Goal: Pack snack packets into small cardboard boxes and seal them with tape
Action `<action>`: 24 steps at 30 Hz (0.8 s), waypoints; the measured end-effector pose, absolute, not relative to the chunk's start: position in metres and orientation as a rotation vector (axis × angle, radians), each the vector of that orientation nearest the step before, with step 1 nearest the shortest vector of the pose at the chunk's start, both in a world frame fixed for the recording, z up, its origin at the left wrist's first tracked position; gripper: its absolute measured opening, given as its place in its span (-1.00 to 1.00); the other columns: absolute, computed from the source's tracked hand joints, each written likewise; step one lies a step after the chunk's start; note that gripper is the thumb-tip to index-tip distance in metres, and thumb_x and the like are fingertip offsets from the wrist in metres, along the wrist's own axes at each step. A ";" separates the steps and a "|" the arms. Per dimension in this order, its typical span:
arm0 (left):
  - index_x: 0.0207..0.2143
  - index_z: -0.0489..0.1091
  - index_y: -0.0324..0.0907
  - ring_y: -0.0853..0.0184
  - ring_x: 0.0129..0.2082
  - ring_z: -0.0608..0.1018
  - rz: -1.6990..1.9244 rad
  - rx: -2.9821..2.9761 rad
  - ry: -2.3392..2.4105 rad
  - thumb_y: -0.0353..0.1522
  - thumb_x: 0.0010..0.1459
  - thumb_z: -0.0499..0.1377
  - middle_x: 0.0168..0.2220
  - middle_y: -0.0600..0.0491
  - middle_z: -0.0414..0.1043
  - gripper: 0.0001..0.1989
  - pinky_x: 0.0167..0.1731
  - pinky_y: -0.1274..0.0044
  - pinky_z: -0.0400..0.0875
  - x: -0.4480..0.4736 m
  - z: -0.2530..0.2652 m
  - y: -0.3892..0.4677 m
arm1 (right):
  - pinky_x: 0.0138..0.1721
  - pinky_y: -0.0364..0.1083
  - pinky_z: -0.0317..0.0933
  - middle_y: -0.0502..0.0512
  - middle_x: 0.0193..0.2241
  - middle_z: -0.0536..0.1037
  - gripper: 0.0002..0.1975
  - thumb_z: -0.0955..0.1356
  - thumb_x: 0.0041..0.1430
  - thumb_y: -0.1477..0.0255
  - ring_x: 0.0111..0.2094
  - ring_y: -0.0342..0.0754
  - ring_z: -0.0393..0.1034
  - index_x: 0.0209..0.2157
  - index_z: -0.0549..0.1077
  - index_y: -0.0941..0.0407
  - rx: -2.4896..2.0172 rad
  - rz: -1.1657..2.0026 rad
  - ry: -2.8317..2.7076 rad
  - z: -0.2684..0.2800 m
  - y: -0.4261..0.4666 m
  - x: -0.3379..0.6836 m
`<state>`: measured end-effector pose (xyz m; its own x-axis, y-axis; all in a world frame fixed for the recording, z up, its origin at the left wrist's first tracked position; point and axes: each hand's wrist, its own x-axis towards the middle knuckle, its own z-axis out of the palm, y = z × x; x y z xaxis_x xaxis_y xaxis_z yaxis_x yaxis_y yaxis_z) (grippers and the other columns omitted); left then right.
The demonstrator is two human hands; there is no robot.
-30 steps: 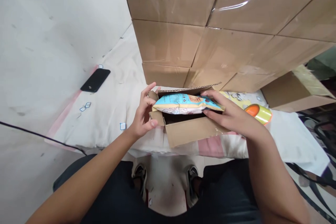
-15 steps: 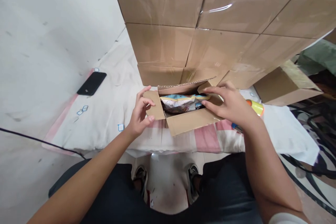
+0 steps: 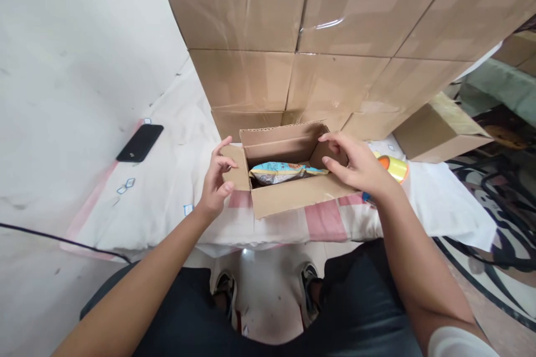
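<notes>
A small open cardboard box (image 3: 285, 201) stands on the cloth in front of me, its flaps folded out. Inside, a blue and white printed plastic packet (image 3: 280, 172) lies low, partly hidden by the front flap. My left hand (image 3: 216, 181) rests against the left flap (image 3: 235, 167), its fingers apart and loosely bent. At the right end, my right hand (image 3: 354, 162) reaches over the box with thumb and fingers spread, covering part of the right flap. Nothing shows between its fingertips, which are apart from the packet.
Stacked, taped cardboard boxes (image 3: 247, 81) rise right behind the open box. A black phone (image 3: 140, 143) lies at left on the cloth (image 3: 176, 178). A yellow tape roll (image 3: 396, 168) sits beyond my right wrist, near another open carton (image 3: 435, 128).
The packet has sunk lower and flatter in the box. My right fingers have come away from it and lifted slightly. The left hand stays by its flap; the whole view has shifted a little.
</notes>
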<state>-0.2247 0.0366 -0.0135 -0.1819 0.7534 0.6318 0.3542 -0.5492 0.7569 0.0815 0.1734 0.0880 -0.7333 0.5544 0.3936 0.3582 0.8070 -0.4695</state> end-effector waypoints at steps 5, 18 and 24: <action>0.40 0.02 0.17 0.06 0.46 0.06 1.676 1.868 1.113 0.05 0.37 -0.03 0.50 0.03 -0.16 -0.38 0.38 0.14 0.07 -0.224 -0.017 0.037 | -0.33 -0.09 0.25 0.03 -0.29 0.47 -0.73 0.28 0.39 0.33 -0.32 -0.06 0.37 0.08 0.41 -0.02 -0.627 0.954 -2.267 0.083 0.167 0.096; 0.23 0.32 -0.04 0.08 0.25 0.34 1.411 2.108 1.464 -0.25 0.30 0.13 0.06 -0.06 0.49 -0.55 0.27 0.10 0.21 -0.216 0.007 0.051 | -0.02 0.06 0.36 0.17 0.00 0.57 -0.58 0.23 0.38 0.43 -0.10 -0.01 0.46 0.23 0.36 0.02 -0.691 0.767 -2.254 0.051 0.168 0.115; 0.12 0.43 -0.03 0.07 0.28 0.31 1.392 2.078 1.450 -0.12 0.39 -0.05 0.06 -0.03 0.52 -0.58 0.29 0.12 0.18 -0.226 -0.001 0.055 | 0.28 0.20 0.14 0.17 0.41 0.16 -0.26 0.43 0.15 0.42 0.42 0.14 0.00 0.35 0.22 -0.03 -0.580 1.041 -2.516 0.064 0.158 0.137</action>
<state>-0.2255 0.0555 -0.0013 0.0482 0.8290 0.5571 0.5906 -0.4735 0.6535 0.1373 0.1576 0.0640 -0.8527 0.4957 0.1650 0.2341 0.6449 -0.7275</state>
